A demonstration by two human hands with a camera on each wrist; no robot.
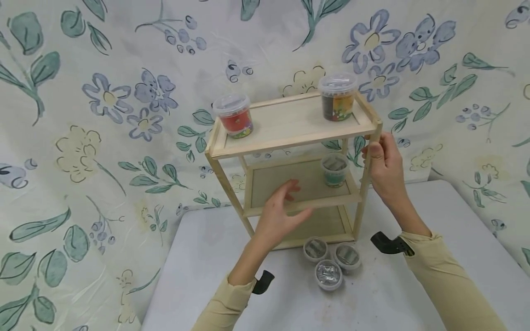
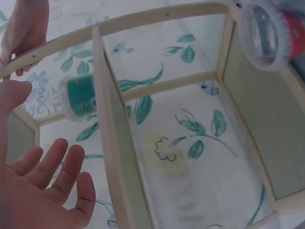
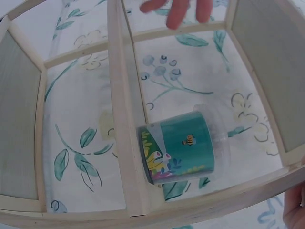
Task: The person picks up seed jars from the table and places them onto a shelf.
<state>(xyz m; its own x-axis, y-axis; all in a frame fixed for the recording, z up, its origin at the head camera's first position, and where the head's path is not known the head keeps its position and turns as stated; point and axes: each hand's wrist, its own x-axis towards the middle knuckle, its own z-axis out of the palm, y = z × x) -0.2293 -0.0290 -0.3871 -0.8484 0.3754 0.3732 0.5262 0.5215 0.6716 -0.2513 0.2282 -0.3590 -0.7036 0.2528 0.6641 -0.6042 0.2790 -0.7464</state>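
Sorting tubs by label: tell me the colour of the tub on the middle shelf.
Teal tub, with a bee and flowers; clearest in the right wrist view.

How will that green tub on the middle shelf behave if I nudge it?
The green tub looks small and plastic, so probably light and easy to slide. Standing upright on the flat middle shelf, it seems unlikely to roll, though it might tip.

A flower-printed cloth [image 1: 103, 138] hangs behind a grey table [image 1: 434, 276].
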